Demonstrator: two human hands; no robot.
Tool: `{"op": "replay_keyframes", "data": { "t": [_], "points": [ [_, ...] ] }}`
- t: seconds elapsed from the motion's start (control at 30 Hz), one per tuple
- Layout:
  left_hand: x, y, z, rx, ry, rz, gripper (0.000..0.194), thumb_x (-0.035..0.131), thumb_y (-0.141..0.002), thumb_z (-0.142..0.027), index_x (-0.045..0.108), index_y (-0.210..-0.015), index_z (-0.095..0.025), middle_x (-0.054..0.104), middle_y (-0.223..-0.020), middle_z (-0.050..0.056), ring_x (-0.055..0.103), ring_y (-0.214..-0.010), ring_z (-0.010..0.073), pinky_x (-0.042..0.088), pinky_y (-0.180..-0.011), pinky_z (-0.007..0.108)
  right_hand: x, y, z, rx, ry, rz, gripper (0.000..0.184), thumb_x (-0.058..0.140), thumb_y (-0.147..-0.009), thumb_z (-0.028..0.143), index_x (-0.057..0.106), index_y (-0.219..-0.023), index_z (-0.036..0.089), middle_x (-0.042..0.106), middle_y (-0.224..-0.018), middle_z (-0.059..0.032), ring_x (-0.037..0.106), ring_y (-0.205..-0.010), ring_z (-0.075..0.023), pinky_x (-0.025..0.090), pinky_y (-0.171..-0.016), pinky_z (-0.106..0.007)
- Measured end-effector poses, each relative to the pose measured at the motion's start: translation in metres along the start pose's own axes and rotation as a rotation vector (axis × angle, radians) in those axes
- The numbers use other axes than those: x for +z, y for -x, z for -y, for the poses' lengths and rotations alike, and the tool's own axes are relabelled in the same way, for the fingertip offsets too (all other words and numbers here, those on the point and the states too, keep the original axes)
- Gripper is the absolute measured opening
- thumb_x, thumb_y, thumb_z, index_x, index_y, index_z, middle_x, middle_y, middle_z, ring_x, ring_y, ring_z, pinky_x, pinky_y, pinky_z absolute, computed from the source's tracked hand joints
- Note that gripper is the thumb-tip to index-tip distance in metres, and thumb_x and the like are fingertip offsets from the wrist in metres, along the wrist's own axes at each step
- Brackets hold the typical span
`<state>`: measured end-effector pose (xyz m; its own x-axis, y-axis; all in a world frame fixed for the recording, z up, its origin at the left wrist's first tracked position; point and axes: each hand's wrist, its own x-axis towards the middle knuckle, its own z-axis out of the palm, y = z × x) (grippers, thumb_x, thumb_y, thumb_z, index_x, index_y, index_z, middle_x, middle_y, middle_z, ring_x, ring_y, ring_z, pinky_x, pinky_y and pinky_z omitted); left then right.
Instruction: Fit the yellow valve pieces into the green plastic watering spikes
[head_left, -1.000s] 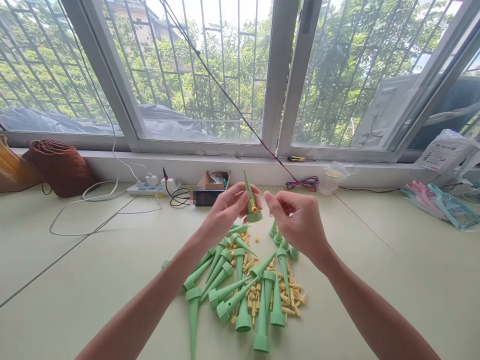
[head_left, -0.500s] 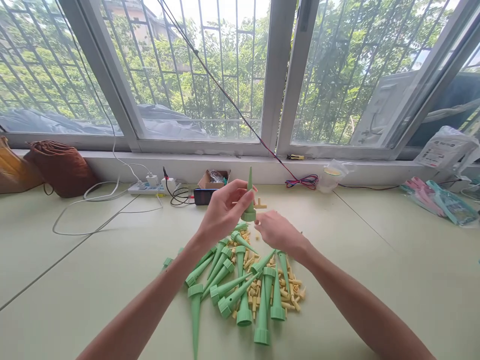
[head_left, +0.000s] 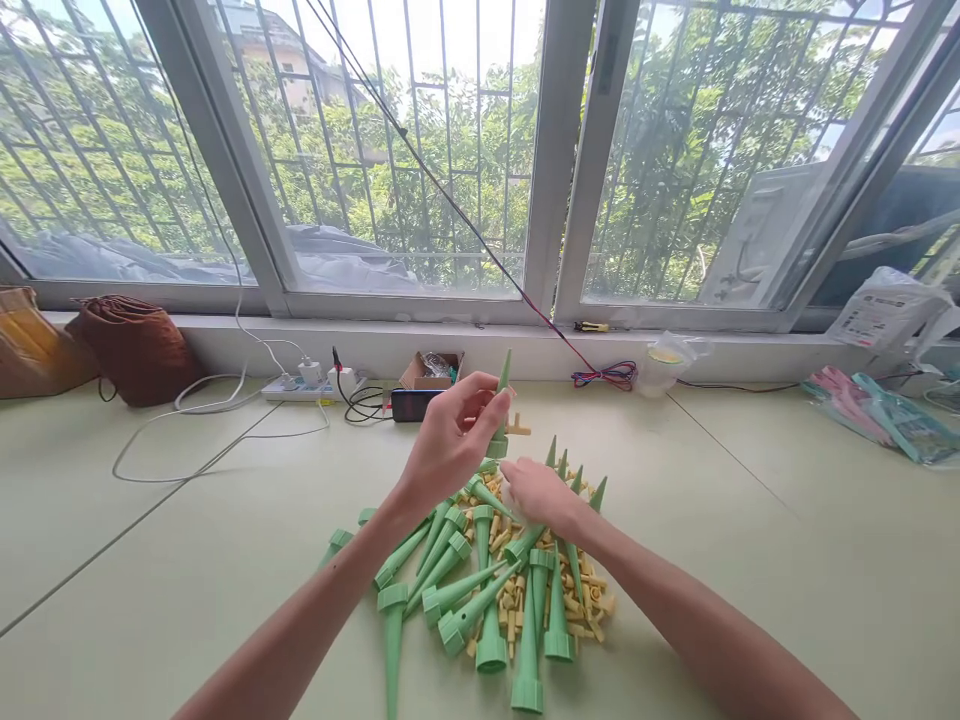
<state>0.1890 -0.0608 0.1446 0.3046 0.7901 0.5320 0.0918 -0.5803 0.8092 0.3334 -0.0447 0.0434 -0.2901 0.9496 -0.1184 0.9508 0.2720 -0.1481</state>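
My left hand [head_left: 454, 430] is closed around a green watering spike [head_left: 505, 370], a tapered plastic cone held tip up with its ribbed collar at the bottom. My right hand [head_left: 541, 490] is just below and right of that collar, fingers curled together; whatever they pinch, if anything, is hidden. A yellow T-shaped piece [head_left: 517, 425] shows just behind the held spike; I cannot tell whether it is held or lying on the table. Beneath my hands is a pile of small yellow plastic fittings [head_left: 514, 600] with loose green spikes [head_left: 472, 610] over it. Beyond my right wrist several upright spikes [head_left: 577, 480] show their tips.
Along the sill side of the pale table [head_left: 225, 560] are a power strip [head_left: 281, 388] with cables, a phone [head_left: 412, 404], a small cardboard box [head_left: 416, 372] and bundled wire [head_left: 604, 375]. A brown bag [head_left: 135, 350] sits left, plastic packets [head_left: 877, 410] right.
My right hand has moved down and slightly left, away from the held spike's collar, uncovering upright spike tips behind it. My left hand still holds the spike. The view has tilted slightly upward.
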Motion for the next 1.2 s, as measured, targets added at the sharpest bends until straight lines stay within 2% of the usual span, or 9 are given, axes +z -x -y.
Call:
{"op": "replay_keyframes", "data": {
  "t": [0.2,0.4,0.53,0.63,0.73,0.8,1.0,1.13,1.2],
  "points": [
    [0.003,0.009,-0.009,0.033,-0.109,-0.013,0.025,0.057,-0.093,-0.045,0.055,-0.099,-0.021,0.054,-0.068,-0.003,0.047,-0.060,0.0099,0.036,-0.053,0.021,-0.004,-0.002,0.001,-0.046,-0.033,-0.039,0.018,0.054,-0.084,0.008,0.064,-0.098,0.014,0.069,-0.097,-0.0128,0.067,-0.081,-0.0226,0.036,-0.059,-0.027],
    [0.001,0.016,-0.009,-0.001,-0.139,-0.053,0.026,0.057,-0.093,-0.045,0.056,-0.097,-0.020,0.052,-0.064,-0.004,0.042,-0.055,0.0089,0.032,-0.049,0.019,-0.019,0.000,0.003,-0.095,-0.108,-0.157,0.019,0.055,-0.085,0.009,0.060,-0.103,0.013,0.069,-0.097,-0.0136,0.067,-0.081,-0.0219,0.031,-0.055,-0.027],
    [-0.008,0.032,0.022,-0.147,-0.028,-0.150,0.034,0.058,-0.090,-0.050,0.056,-0.103,-0.019,0.061,-0.069,0.000,0.047,-0.053,0.0102,0.035,-0.046,0.019,-0.032,0.005,0.006,-0.112,-0.164,-0.239,0.014,0.048,-0.095,0.018,0.057,-0.104,0.013,0.068,-0.097,-0.0146,0.065,-0.079,-0.0213,0.032,-0.056,-0.028],
    [-0.014,0.048,0.055,-0.270,0.012,-0.314,0.040,0.062,-0.084,-0.055,0.056,-0.100,-0.019,0.057,-0.064,-0.003,0.040,-0.044,0.0078,0.030,-0.039,0.016,-0.036,0.010,0.008,-0.131,-0.203,-0.274,0.018,0.040,-0.100,0.023,0.056,-0.100,0.015,0.067,-0.088,-0.0122,0.061,-0.070,-0.0187,0.032,-0.055,-0.026],
    [-0.015,0.060,0.077,-0.406,0.090,-0.379,0.042,0.065,-0.080,-0.057,0.054,-0.098,-0.021,0.054,-0.065,-0.005,0.041,-0.044,0.0074,0.034,-0.038,0.015,-0.034,0.013,0.009,-0.187,-0.289,-0.340,0.017,0.040,-0.100,0.022,0.054,-0.091,0.016,0.064,-0.079,-0.0089,0.054,-0.064,-0.0156,0.031,-0.055,-0.025],
    [-0.012,0.064,0.083,-0.423,0.133,-0.382,0.044,0.064,-0.080,-0.058,0.053,-0.100,-0.022,0.055,-0.066,-0.005,0.045,-0.046,0.0079,0.038,-0.040,0.015,-0.032,0.015,0.010,-0.235,-0.362,-0.383,0.016,0.042,-0.098,0.018,0.051,-0.084,0.017,0.061,-0.075,-0.0062,0.049,-0.062,-0.0137,0.031,-0.055,-0.024],
    [-0.003,0.071,0.089,-0.405,0.203,-0.253,0.042,0.063,-0.083,-0.057,0.051,-0.098,-0.020,0.047,-0.056,-0.008,0.032,-0.041,0.0047,0.025,-0.036,0.012,-0.029,0.021,0.014,-0.369,-0.501,-0.420,0.020,0.042,-0.098,0.017,0.053,-0.081,0.019,0.046,-0.058,0.0043,0.037,-0.053,-0.0105,0.030,-0.055,-0.022],
    [-0.002,0.075,0.092,-0.398,0.248,-0.210,0.041,0.063,-0.083,-0.056,0.050,-0.094,-0.019,0.047,-0.056,-0.009,0.029,-0.040,0.0038,0.023,-0.035,0.013,-0.043,0.039,0.019,-0.413,-0.467,-0.494,0.030,0.039,-0.100,0.021,0.053,-0.074,0.019,0.046,-0.060,0.0035,0.037,-0.055,-0.0112,0.030,-0.056,-0.023],
    [-0.002,0.075,0.091,-0.397,0.269,-0.196,0.040,0.063,-0.084,-0.056,0.050,-0.095,-0.019,0.048,-0.057,-0.008,0.028,-0.040,0.0037,0.024,-0.035,0.013,-0.051,0.051,0.020,-0.423,-0.491,-0.531,0.026,0.042,-0.100,0.023,0.055,-0.079,0.019,0.051,-0.063,0.0029,0.042,-0.057,-0.0111,0.034,-0.058,-0.023]
  ]
}}
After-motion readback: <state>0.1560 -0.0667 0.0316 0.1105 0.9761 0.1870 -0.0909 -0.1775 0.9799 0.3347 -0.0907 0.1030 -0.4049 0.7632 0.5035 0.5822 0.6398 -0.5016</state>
